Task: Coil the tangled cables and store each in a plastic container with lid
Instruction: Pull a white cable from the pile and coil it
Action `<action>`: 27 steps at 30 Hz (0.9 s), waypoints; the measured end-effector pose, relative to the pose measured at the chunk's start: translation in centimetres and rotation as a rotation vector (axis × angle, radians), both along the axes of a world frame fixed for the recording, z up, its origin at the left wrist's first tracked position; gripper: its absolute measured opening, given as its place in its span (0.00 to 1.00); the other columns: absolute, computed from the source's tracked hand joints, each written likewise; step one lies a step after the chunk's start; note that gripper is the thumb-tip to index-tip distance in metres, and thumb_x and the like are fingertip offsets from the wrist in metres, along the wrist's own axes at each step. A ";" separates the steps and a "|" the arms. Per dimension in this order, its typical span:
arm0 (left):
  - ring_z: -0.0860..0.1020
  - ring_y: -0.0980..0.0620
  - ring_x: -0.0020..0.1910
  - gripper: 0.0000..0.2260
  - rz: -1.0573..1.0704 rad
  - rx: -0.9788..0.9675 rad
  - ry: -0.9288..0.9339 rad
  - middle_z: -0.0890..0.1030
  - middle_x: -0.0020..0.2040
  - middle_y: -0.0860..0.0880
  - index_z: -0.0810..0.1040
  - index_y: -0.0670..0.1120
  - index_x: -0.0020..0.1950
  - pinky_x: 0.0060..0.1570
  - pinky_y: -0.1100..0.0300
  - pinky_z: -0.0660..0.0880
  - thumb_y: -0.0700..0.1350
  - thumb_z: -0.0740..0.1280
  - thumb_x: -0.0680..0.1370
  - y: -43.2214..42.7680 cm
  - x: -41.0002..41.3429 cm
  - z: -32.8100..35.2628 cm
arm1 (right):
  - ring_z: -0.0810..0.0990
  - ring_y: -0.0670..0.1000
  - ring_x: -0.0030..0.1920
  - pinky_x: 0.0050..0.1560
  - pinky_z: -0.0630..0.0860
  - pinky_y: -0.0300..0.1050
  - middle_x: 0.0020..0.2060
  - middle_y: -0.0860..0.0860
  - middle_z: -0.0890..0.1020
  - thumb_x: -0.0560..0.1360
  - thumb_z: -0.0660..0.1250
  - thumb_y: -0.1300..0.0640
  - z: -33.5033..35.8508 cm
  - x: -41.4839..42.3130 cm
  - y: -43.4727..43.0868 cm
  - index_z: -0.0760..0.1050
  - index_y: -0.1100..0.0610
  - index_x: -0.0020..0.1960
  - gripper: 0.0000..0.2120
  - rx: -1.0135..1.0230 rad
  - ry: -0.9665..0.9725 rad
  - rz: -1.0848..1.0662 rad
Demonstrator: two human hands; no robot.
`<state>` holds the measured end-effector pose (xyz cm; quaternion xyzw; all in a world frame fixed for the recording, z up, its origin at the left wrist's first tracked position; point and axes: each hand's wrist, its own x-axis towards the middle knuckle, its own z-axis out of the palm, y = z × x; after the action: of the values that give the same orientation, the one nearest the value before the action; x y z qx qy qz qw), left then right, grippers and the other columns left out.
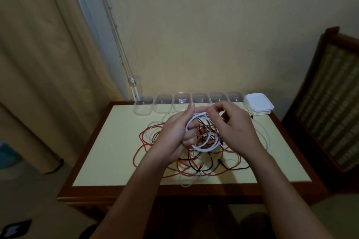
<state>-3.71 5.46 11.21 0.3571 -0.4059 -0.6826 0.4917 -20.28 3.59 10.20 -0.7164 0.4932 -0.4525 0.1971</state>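
Observation:
A tangle of red, black and white cables (194, 163) lies in the middle of the small table (108, 153). Above it my left hand (174, 134) holds a coil of white cable (202, 141), with the loops wrapped round its fingers. My right hand (233, 128) pinches the same white cable at the top of the coil, close to my left fingertips. Several clear plastic containers (162, 105) stand open in a row along the table's far edge. A stack of white lids (258, 105) sits at the far right corner.
The table stands against a yellow wall. A wooden chair (328, 91) with a woven back is close on the right. A beige curtain (38, 64) hangs at the left. Bare tabletop shows at the front left.

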 end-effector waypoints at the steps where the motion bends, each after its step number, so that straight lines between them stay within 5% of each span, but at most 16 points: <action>1: 0.56 0.60 0.24 0.18 -0.006 -0.005 0.022 0.62 0.32 0.52 0.79 0.41 0.65 0.25 0.63 0.50 0.51 0.59 0.84 0.0 0.1 0.1 | 0.74 0.44 0.32 0.33 0.68 0.40 0.35 0.47 0.80 0.80 0.66 0.45 0.1 0.1 0.2 0.79 0.50 0.45 0.11 0.041 -0.023 0.026; 5: 0.57 0.60 0.23 0.18 -0.001 0.015 0.109 0.63 0.32 0.53 0.77 0.39 0.66 0.22 0.66 0.53 0.49 0.59 0.84 0.0 0.3 0.2 | 0.71 0.44 0.29 0.32 0.67 0.40 0.29 0.53 0.77 0.81 0.66 0.47 0.4 0.5 0.8 0.77 0.51 0.40 0.13 0.135 -0.103 0.097; 14: 0.55 0.59 0.24 0.19 0.040 0.019 0.154 0.59 0.30 0.52 0.78 0.40 0.67 0.24 0.64 0.52 0.51 0.59 0.83 0.3 -0.3 0.0 | 0.67 0.45 0.30 0.34 0.67 0.46 0.28 0.46 0.70 0.81 0.63 0.44 0.1 1.4 0.6 0.80 0.47 0.42 0.13 0.163 -0.224 0.102; 18: 0.55 0.60 0.24 0.18 0.107 0.011 0.123 0.58 0.29 0.53 0.78 0.38 0.64 0.23 0.64 0.50 0.49 0.58 0.84 -0.2 0.6 -0.1 | 0.75 0.48 0.36 0.41 0.72 0.47 0.35 0.55 0.79 0.84 0.62 0.49 0.1 0.5 0.7 0.81 0.49 0.45 0.13 0.226 -0.265 0.163; 22: 0.55 0.61 0.22 0.17 0.156 0.033 0.151 0.57 0.28 0.54 0.78 0.38 0.64 0.21 0.66 0.50 0.49 0.60 0.83 -0.6 1.5 0.0 | 0.84 0.46 0.44 0.46 0.78 0.40 0.43 0.48 0.86 0.81 0.68 0.59 -0.1 -0.7 0.7 0.84 0.51 0.50 0.07 0.256 -0.268 0.164; 27: 0.55 0.61 0.21 0.21 0.160 0.054 0.208 0.57 0.27 0.54 0.78 0.39 0.64 0.21 0.66 0.50 0.51 0.64 0.78 -0.7 1.7 0.0 | 0.83 0.44 0.41 0.45 0.79 0.46 0.42 0.44 0.86 0.79 0.70 0.58 -1.4 -1.8 0.8 0.85 0.48 0.54 0.08 0.216 -0.098 0.155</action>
<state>-2.05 4.75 11.18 0.3285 -0.3045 -0.6852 0.5743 -22.03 4.36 8.76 -0.7040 0.4720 -0.4147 0.3311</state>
